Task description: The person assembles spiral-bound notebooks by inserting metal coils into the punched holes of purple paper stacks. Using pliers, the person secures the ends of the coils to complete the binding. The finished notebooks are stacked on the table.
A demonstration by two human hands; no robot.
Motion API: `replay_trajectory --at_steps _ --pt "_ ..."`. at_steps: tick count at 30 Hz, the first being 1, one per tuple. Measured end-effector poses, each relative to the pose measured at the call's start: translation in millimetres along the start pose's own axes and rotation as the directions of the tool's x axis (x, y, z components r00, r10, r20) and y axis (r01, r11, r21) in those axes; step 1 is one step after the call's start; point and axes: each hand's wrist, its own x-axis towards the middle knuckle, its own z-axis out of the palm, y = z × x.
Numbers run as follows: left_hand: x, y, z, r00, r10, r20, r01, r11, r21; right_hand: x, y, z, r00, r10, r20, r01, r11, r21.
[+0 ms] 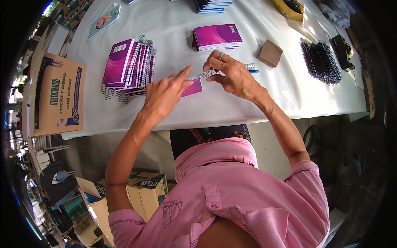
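Observation:
My left hand [165, 91] presses on a small purple notebook [193, 87] lying on the white table [215, 111], forefinger stretched toward its upper edge. My right hand [231, 74], with a ring on one finger, pinches a metal spiral coil [206, 74] that runs along the notebook's top edge and sticks out to the right at the coil's far end [249, 65]. A blue pen [253, 71] lies just behind the right hand.
A fanned stack of bound purple notebooks [128, 66] lies at the left. Another purple stack [217, 36] sits behind. A brown block [270, 53], black coils [320, 61] and a black tool [341, 51] are at the right. Cardboard boxes [58, 95] stand left and below.

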Motion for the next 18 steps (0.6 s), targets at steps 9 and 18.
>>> replay_trajectory --at_steps 9,18 --pt "0 2 -2 1.000 0.022 -0.015 -0.022 1.000 -0.006 -1 11 -2 0.994 0.006 0.106 -0.002 0.999 -0.035" --pt "1 4 -5 0.999 -0.014 0.038 0.014 1.000 -0.011 2 14 10 0.983 -0.157 -0.098 0.149 0.985 -0.084"
